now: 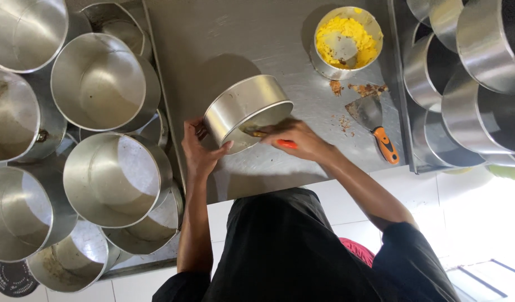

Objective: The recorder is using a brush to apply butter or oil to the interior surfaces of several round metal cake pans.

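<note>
steel worktop carries one tilted round cake tin, one bowl of yellow paste beyond it and one scraper right of it. left hand clasps the tin's wall; right hand is closed on an orange-handled brush at its mouth.

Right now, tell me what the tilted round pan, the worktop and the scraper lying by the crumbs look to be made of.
Round pan: bare metal, likely aluminium or steel, dull silver sheen with soft reflections.
Worktop: brushed stainless steel by its grey, streaked glare.
Scraper: dark metal blade, orange handle that looks plastic.
</note>
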